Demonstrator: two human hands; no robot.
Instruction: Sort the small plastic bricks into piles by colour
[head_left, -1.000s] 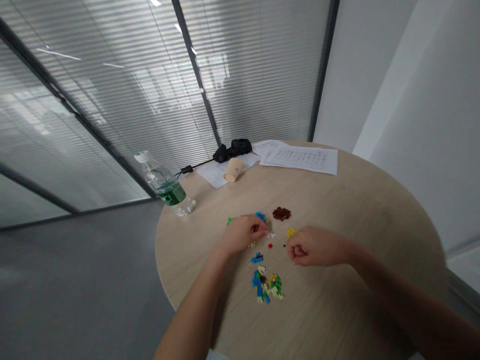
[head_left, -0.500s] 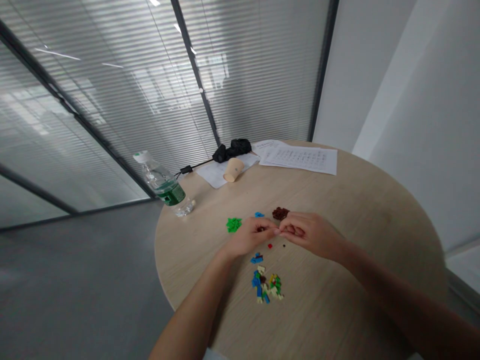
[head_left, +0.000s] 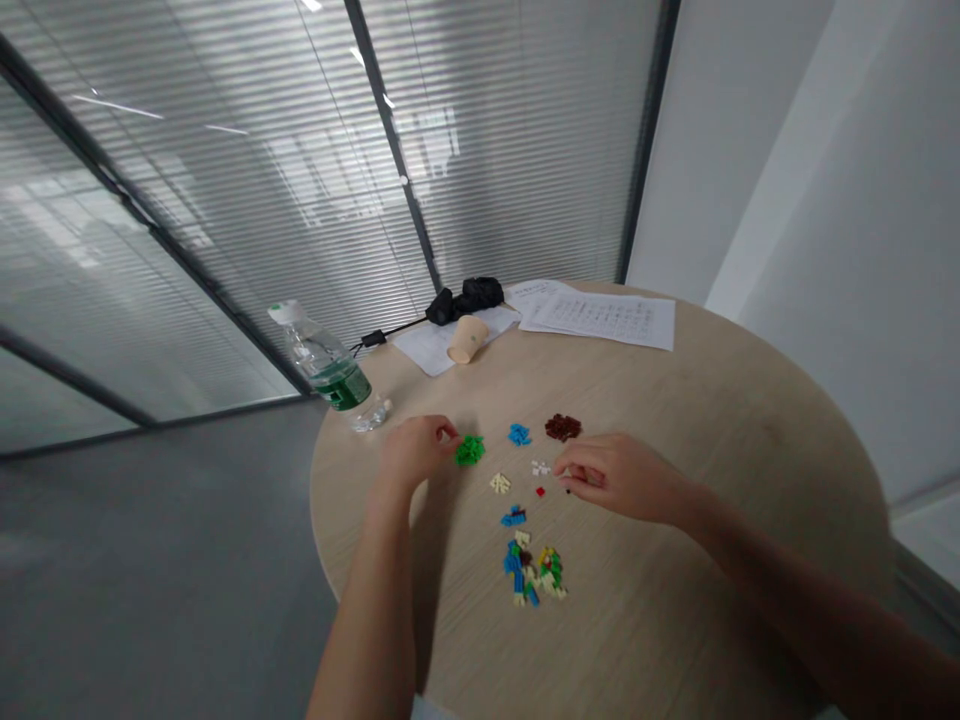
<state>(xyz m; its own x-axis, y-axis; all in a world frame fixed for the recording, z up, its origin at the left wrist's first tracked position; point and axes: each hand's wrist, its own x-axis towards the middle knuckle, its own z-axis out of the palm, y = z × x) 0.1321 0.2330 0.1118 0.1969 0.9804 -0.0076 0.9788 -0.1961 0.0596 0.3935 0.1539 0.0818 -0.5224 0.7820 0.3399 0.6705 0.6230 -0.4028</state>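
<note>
My left hand [head_left: 420, 450] is at the left edge of a pile of green toy bricks [head_left: 470, 451], thumb and index finger curled together at its rim; anything between them is too small to make out. My right hand [head_left: 615, 475] hovers beside a few white pieces [head_left: 540, 468], fingers bent, thumb and index tips slightly apart, with nothing visible between them. Below its fingertips lie a red piece [head_left: 540, 492] and a tiny dark piece [head_left: 568, 491]. Beige bricks [head_left: 500, 483], blue bricks [head_left: 519, 434] and brown bricks [head_left: 562, 428] form separate small piles.
Nearer me lie a blue joined piece [head_left: 514, 516] and a mixed heap of coloured bricks [head_left: 517, 570]. At the back of the round table [head_left: 720, 400] are a water bottle [head_left: 341, 380], a tipped paper cup [head_left: 467, 340], a black folded item [head_left: 476, 295] and printed sheets [head_left: 600, 318].
My hands were together over the middle. The left has moved left to the green pile, uncovering the beige and white pieces. My right hand has stayed almost in place, its fingers looser.
</note>
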